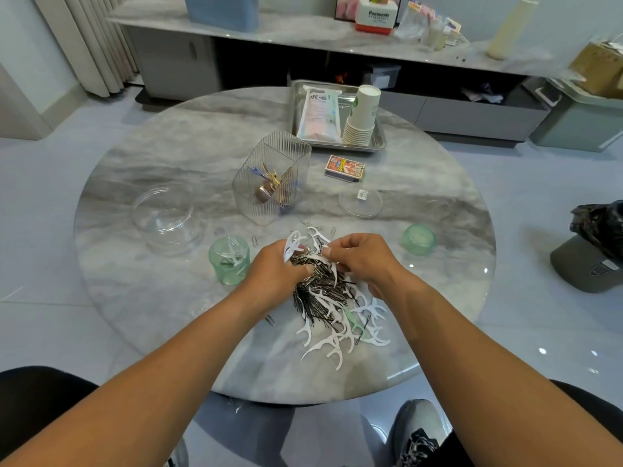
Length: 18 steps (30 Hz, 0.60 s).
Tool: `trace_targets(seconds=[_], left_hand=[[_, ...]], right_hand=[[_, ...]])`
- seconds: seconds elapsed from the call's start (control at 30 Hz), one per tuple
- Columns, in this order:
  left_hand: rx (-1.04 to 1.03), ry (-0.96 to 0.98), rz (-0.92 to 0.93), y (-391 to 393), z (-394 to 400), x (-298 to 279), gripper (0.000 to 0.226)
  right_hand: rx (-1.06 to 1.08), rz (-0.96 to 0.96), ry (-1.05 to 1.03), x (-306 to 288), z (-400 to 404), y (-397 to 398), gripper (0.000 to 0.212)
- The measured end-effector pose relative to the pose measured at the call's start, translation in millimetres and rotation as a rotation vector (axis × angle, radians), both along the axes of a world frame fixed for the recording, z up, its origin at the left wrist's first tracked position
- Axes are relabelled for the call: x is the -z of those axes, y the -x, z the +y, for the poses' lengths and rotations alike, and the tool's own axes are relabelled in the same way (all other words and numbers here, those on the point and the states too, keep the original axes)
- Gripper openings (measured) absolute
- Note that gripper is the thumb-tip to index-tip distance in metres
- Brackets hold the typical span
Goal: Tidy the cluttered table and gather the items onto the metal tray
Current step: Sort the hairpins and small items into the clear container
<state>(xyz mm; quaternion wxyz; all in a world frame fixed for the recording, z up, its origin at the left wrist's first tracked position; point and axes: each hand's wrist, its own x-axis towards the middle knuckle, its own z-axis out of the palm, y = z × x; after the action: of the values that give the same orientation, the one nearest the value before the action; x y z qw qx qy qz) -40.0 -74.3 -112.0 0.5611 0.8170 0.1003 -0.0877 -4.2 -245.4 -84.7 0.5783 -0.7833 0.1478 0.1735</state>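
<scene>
A heap of black hairpins and white floss picks [323, 305] lies on the round marble table [141, 163] in front of me. My left hand [274, 269] grips a few white floss picks above the heap. My right hand [359, 259] pinches into the top of the heap, fingers curled on picks. A green jar [230, 261] holding some floss picks stands left of my left hand. The metal tray [380, 143] at the far side carries a stack of paper cups [362, 116] and a flat packet [319, 114].
A ribbed clear holder [271, 176] with keys stands mid-table. A clear round tub [163, 217] is at left, its clear lid [360, 201] at right, a green lid [418, 239] further right, a matchbox [345, 168] near the tray. Loose paper clips [254, 240] lie about.
</scene>
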Motion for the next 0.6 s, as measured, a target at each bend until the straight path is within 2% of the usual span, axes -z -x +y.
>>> trace_targets(seconds=[0.1,0.23,0.37,0.43,0.5,0.6], left_hand=[[0.058,-0.059,-0.072,-0.1,-0.5,-2.2,0.023],[0.119,-0.290,-0.175,3.6,-3.4,-4.6,0.013],[0.154,-0.447,-0.231,6.4,-4.7,-3.1,0.023],[0.143,-0.445,-0.204,5.0,-4.6,-0.3,0.028],[0.120,-0.363,-0.154,3.9,-4.7,1.2,0.033],[0.076,-0.226,-0.061,0.4,-5.6,-1.6,0.034]], right_hand=[[-0.003,0.046,-0.057,-4.6,-1.6,-1.4,0.017],[-0.008,0.142,-0.089,-7.7,-1.0,-3.6,0.016],[0.057,0.150,-0.260,-10.7,-0.4,-4.0,0.015],[0.067,0.137,-0.323,-12.9,-1.4,-3.9,0.015],[0.082,0.115,-0.361,-14.6,-2.8,-3.7,0.017],[0.095,0.058,-0.271,-13.6,-3.7,-2.1,0.024]])
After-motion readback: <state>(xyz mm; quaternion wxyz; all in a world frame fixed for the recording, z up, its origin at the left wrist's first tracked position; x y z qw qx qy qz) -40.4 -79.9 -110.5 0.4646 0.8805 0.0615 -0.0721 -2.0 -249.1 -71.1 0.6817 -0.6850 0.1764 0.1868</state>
